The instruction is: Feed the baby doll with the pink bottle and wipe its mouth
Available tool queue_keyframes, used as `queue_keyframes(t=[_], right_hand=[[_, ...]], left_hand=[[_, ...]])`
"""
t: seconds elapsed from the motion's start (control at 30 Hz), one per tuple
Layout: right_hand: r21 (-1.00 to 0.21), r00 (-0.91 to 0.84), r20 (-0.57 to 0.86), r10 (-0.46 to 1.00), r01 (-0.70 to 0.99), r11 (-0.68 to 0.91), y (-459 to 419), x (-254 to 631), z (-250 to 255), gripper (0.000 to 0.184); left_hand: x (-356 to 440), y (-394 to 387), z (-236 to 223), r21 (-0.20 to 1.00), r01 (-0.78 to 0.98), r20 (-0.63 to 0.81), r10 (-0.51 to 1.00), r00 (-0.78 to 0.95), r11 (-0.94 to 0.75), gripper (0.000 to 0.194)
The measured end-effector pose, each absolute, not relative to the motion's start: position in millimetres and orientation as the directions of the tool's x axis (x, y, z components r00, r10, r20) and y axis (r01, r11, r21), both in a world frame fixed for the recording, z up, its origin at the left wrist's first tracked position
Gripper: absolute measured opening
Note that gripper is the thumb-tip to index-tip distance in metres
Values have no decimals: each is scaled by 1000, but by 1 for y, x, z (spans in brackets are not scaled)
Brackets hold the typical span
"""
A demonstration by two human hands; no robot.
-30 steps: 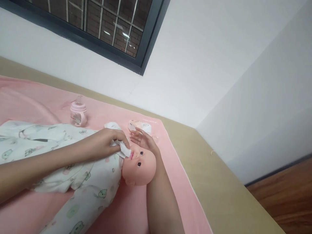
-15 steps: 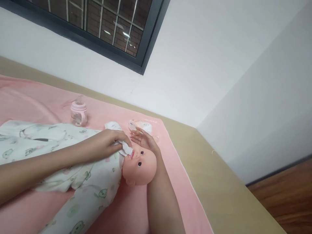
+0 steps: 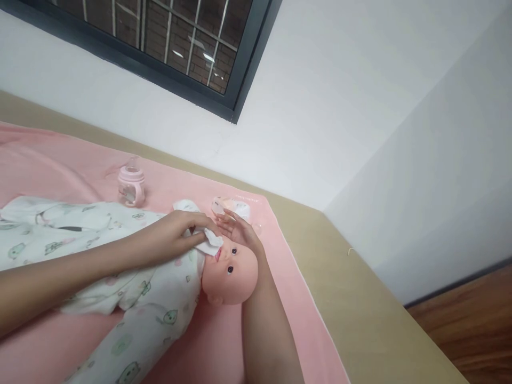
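Note:
A baby doll (image 3: pixel 234 277) lies on its back, its head towards the right, in a white printed suit (image 3: pixel 120 240). My left hand (image 3: pixel 188 229) reaches across its chest and pinches a white tissue (image 3: pixel 211 244) against the doll's mouth and cheek. Behind the head, my right arm passes along the crown. My right hand (image 3: pixel 238 230) lies palm up at the far side of the head, fingers stretched out and partly bent. Just past those fingertips lies a small clear and white object (image 3: pixel 240 208), whose kind I cannot make out.
A pink baby bottle (image 3: pixel 131 185) with handles stands beyond the doll's body. Under everything is a pink blanket (image 3: pixel 304 298) on a light wooden tabletop (image 3: pixel 352 298). A white wall (image 3: pixel 304 144) with a dark-framed window (image 3: pixel 234 101) borders the far side.
The tissue has shifted slightly to the right on the doll's face, along with my left fingers, showing a larger flap. My right hand stays in place.

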State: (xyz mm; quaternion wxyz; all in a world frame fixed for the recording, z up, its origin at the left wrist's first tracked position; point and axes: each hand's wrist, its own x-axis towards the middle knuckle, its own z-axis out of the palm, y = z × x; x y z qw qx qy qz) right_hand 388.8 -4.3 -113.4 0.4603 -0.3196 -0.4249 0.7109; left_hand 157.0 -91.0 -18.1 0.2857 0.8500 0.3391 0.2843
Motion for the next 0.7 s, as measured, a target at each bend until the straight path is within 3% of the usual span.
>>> queue_keyframes(t=[0.23, 0.7], right_hand=[[-900, -386, -57, 921, -380, -214, -2, 390, -116, 38], [-902, -402, -51, 914, -374, -215, 0, 391, -117, 38]], left_hand=[[160, -100, -13, 746, 388, 195, 735, 650, -542, 27], [168, -104, -18, 672, 442, 234, 737, 635, -594, 19]])
